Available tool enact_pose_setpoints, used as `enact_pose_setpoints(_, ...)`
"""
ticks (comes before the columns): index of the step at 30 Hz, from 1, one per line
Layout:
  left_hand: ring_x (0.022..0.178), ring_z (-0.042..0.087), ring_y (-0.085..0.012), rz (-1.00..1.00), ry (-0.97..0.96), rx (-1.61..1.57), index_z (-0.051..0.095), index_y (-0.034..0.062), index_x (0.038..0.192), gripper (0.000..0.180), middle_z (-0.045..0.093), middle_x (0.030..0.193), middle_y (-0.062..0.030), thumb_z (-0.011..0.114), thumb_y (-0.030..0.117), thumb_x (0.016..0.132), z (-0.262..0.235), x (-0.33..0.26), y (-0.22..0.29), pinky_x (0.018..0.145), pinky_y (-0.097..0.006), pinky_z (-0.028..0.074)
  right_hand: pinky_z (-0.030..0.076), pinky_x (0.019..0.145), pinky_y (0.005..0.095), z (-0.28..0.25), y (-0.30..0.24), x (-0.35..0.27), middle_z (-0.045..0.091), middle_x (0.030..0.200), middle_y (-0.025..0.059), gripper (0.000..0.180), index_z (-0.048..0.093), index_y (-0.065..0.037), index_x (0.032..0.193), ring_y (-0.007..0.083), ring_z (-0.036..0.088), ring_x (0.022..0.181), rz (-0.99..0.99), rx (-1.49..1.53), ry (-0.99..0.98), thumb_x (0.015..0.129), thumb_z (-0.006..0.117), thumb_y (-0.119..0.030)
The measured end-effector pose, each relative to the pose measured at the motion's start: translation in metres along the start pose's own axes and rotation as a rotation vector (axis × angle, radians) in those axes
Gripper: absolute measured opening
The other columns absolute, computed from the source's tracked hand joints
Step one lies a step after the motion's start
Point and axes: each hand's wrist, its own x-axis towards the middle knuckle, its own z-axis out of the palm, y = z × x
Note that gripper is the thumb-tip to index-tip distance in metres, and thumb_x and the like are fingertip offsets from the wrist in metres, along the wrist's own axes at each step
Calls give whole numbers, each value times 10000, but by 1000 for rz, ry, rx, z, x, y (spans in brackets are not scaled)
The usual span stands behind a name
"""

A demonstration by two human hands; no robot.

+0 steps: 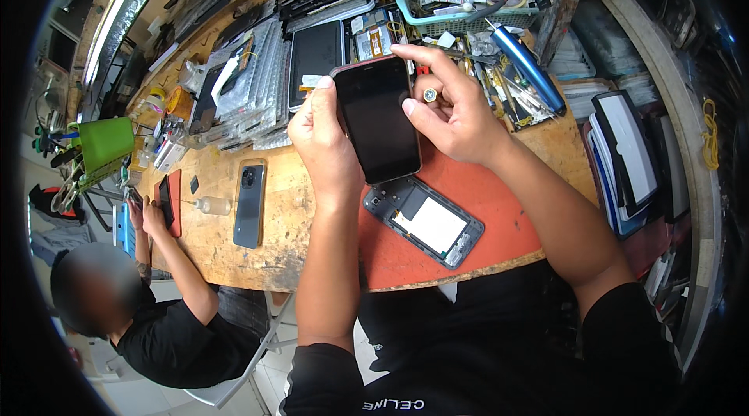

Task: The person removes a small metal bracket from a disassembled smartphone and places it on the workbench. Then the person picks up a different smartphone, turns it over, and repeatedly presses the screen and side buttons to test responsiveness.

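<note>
A smartphone (378,120) with a dark screen is held up over the red mat (507,213). My left hand (324,139) grips its left side, the thumb along the edge near the top. At the phone's upper right, my right hand (456,108) has its index finger on the top corner and its thumb by the right edge. Among its curled fingers shows a small round gold-rimmed end (430,95); what it belongs to is hidden. Below the raised phone, an opened phone housing (427,221) with a white rectangle inside lies tilted on the mat.
Another phone (250,203) and a small clear bottle (212,205) lie to the left. A person (179,330) sits there, hands at a phone. Bubble-wrapped stacks (253,88), a teal basket (468,22), a blue cylindrical tool (527,69) and small tools crowd the back.
</note>
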Motion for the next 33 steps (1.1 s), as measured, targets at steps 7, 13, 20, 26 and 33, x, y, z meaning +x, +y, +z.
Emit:
enact_pose_setpoints(7,756,615,-65,5,-21,53,755,-32,990,390,727,886,-37,535,256,1132,-3,1,-1,681,-237,501,348,509,254,0,3,-2,525,666,-30,641,515,-116,1528,37,405,512,9,7,3,911,660,-15)
enact_pose_setpoints(13,757,606,-62,20,-10,69,756,-26,985,393,724,887,-31,539,264,1138,-3,0,-4,680,-239,499,358,512,259,0,2,-1,524,672,-25,640,513,-115,1531,39,418,520,-4,-11,2,915,655,-11)
enact_pose_setpoints(20,760,609,-61,16,-19,63,754,-34,1023,382,732,900,-39,536,257,1141,-2,2,-3,683,-237,501,335,593,228,-4,-5,-1,483,703,-52,619,470,-48,1557,30,393,621,64,-27,-37,964,648,-43)
enact_pose_setpoints(26,757,607,-60,5,-32,64,755,-30,1001,382,731,898,-37,537,252,1140,-2,0,-1,681,-230,496,370,517,266,-1,2,0,529,680,-11,622,511,-108,1526,52,434,522,-17,-10,8,925,648,-27)
enact_pose_setpoints(33,759,606,-60,23,-29,61,753,-27,992,382,726,895,-30,532,247,1142,-2,2,-2,684,-230,497,364,516,268,-3,-1,0,533,681,-14,634,511,-109,1528,57,432,523,30,-12,-7,915,659,-39)
